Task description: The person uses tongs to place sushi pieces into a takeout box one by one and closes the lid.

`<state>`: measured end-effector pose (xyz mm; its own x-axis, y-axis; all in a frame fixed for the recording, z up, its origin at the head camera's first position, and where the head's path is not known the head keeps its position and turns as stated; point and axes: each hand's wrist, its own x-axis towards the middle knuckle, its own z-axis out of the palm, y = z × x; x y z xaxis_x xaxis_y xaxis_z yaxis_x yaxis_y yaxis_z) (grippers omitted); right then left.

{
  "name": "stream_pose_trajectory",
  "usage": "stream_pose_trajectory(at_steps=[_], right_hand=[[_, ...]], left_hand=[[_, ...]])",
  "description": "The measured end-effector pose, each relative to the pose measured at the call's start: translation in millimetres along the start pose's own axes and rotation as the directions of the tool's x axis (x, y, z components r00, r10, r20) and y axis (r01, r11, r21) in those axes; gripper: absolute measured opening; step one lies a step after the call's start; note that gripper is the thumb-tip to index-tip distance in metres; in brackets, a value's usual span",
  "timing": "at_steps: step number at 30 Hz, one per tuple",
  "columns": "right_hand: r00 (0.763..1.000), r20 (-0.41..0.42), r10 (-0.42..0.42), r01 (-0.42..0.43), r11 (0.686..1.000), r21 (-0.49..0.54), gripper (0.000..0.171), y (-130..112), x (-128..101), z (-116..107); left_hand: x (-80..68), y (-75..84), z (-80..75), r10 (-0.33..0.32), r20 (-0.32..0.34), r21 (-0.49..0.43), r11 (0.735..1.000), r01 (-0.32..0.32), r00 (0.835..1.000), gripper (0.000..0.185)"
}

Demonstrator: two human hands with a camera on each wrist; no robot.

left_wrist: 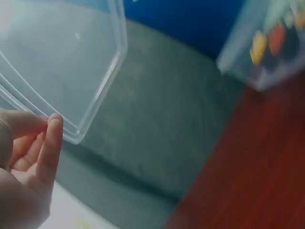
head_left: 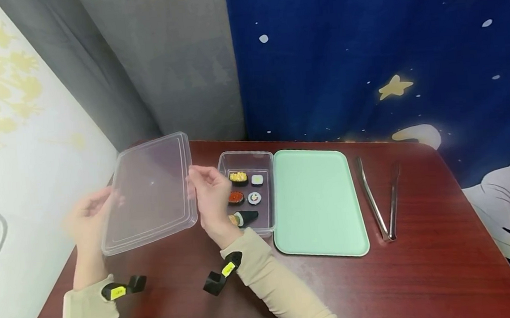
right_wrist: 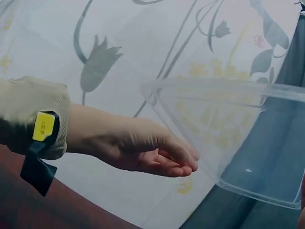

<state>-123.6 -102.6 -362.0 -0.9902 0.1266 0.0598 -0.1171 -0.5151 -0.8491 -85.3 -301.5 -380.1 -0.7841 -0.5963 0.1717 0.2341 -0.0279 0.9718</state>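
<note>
A clear plastic lid (head_left: 149,192) is held tilted above the left part of the table. My left hand (head_left: 88,219) pinches its left edge between thumb and fingers, which the left wrist view shows close up at the lid's rim (left_wrist: 97,90). Thumb and fingers of my right hand (head_left: 213,194) pinch the opposite edge. Just beyond the right hand stands a clear plastic box (head_left: 266,218), uncovered. Inside lie several sushi pieces, among them a corn-topped one (head_left: 238,178), a roe-topped one (head_left: 236,197) and a hand roll (head_left: 247,218), partly hidden by the right wrist.
Against the box's right side lies a pale green tray (head_left: 317,204). Metal tongs (head_left: 376,209) lie spread to the right of it on the dark red table (head_left: 441,244). A patterned white wall (head_left: 22,172) borders the left side, and curtains (head_left: 176,75) hang behind.
</note>
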Motion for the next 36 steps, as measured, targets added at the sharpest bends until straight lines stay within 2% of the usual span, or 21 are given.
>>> stream_pose_trajectory(at_steps=[1, 3, 5, 6, 8, 12, 15, 19, 23, 27, 30, 32, 36], right_hand=[[1.0, -0.009, -0.007, 0.007, 1.0, 0.006, 0.015, -2, 2, -1], [0.999, -0.021, -0.026, 0.027, 1.0, 0.012, 0.015, -6, 6, -5], [0.999, -0.032, -0.043, 0.043, 0.999, 0.002, 0.015, -10, 10, -10], [0.998, -0.033, -0.055, 0.055, 0.998, -0.005, 0.015, -12, 12, -12], [0.996, -0.04, -0.077, 0.076, 0.997, -0.026, 0.014, -16, 16, -18], [0.992, -0.046, -0.114, 0.111, 0.991, -0.074, 0.013, -26, 27, -33], [0.987, -0.042, -0.156, 0.152, 0.984, -0.092, 0.013, -32, 34, -45], [0.973, -0.018, -0.228, 0.224, 0.965, -0.137, 0.013, -39, 42, -65], [0.962, -0.027, -0.272, 0.26, 0.942, -0.212, 0.013, -45, 49, -84], [0.959, -0.052, -0.279, 0.256, 0.93, -0.263, 0.014, -47, 54, -103], [0.958, -0.068, -0.28, 0.248, 0.921, -0.299, 0.016, -46, 57, -118], [0.957, -0.075, -0.281, 0.242, 0.913, -0.328, 0.015, -44, 57, -129], [0.961, -0.07, -0.267, 0.223, 0.899, -0.378, 0.013, -47, 51, -142]], left_hand=[[1.1, -0.1, 2.6, -0.038, 0.023, -0.051, 0.998, 0.04, 0.999, 0.015], [1.9, 2.8, 8.2, -0.135, 0.089, -0.151, 0.977, 0.147, 0.987, 0.016], [0.2, 6.0, 15.9, -0.166, 0.167, -0.249, 0.947, 0.205, 0.972, 0.016], [-1.2, 8.2, 20.3, -0.183, 0.199, -0.27, 0.934, 0.233, 0.963, 0.016], [-2.4, 11.3, 29.1, -0.225, 0.22, -0.283, 0.916, 0.283, 0.949, 0.017], [-2.4, 12.6, 49.2, -0.276, 0.218, -0.305, 0.892, 0.334, 0.936, 0.02], [-2.5, 9.1, 65.4, -0.268, 0.245, -0.36, 0.867, 0.344, 0.932, 0.019], [-3.7, 3.2, 88.2, -0.239, 0.26, -0.369, 0.871, 0.325, 0.936, 0.016], [-5.9, -4.5, 108.4, -0.234, 0.274, -0.34, 0.884, 0.321, 0.933, 0.016], [-9.6, -16.4, 126.1, -0.233, 0.268, -0.269, 0.914, 0.305, 0.935, 0.017], [-14.6, -26.2, 136.1, -0.241, 0.271, -0.173, 0.94, 0.293, 0.932, 0.016], [-18.2, -32.6, 140.8, -0.247, 0.287, -0.086, 0.956, 0.282, 0.926, 0.025], [-23.3, -46.6, 146.0, -0.256, 0.319, 0.105, 0.966, 0.235, 0.912, 0.037]])
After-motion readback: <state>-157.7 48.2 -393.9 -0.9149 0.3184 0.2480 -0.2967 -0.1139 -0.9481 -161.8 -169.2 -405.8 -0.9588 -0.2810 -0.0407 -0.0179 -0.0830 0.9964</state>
